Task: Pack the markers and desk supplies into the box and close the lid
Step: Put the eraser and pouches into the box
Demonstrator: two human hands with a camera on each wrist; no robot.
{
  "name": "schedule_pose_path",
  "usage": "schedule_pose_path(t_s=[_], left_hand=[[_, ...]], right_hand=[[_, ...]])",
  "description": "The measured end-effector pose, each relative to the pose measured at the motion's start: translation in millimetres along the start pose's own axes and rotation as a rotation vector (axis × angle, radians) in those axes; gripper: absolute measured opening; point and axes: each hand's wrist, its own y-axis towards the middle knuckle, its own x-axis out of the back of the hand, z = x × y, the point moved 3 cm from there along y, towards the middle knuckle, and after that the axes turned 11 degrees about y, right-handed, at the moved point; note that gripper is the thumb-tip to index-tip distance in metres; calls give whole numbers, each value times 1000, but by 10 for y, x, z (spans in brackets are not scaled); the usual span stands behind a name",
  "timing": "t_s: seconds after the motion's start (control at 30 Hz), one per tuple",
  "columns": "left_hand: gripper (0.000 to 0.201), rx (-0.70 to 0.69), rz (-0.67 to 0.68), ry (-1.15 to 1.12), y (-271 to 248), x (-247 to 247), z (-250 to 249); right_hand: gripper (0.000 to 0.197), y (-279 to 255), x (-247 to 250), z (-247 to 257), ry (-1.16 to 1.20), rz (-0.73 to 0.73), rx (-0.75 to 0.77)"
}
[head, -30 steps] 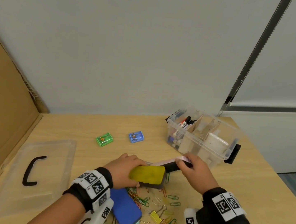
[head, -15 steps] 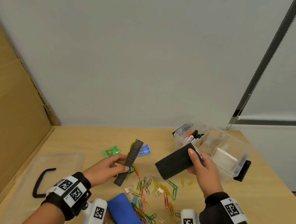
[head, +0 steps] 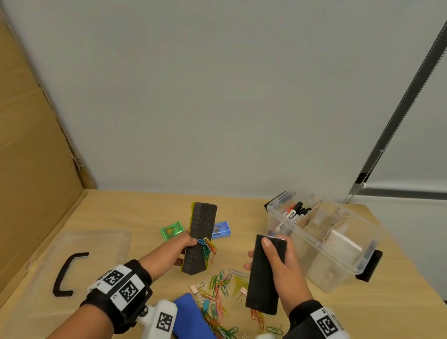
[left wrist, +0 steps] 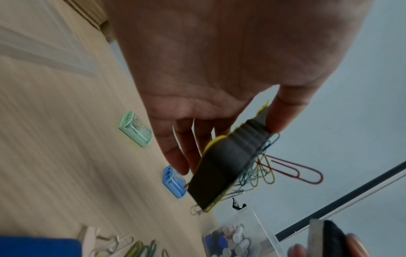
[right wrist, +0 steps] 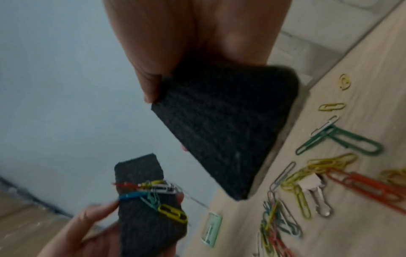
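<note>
Head view: right hand [head: 279,265] grips a black felt-faced rectangular eraser [head: 264,277] lengthwise, clear plastic box [head: 321,239] just right-forward and nearer it, while left hand [head: 177,251] pinches a yellow-backed black eraser [head: 199,237] upright with coloured paperclips [head: 207,248] clinging.
</note>
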Motion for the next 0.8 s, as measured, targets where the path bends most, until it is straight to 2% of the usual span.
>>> schedule_pose_path(t_s=[0.07,0.17,0.33,0.5,0.63,0.8], left_hand=[[18,11,-12,-25,19,-35,1],[24,47,-32,-62,44,-81,0],[24,63,-53,-61,83,-119,-24],[28,53,-12,-122,103,-212,-42],[31,30,-11,-170,122,-236,-48],[27,55,-66,-215,157,-198,46]], right_hand=[[23,-21,-30,-42,-65,62,-7],[35,-10,-82,-79,-273,187,-11],[30,15,-208,-58,-657,237,213],[61,-25,-382,-61,-722,322,387],[85,-51,-399,-189,-802,441,363],[82,-50,-218,-301,-1010,462,258]])
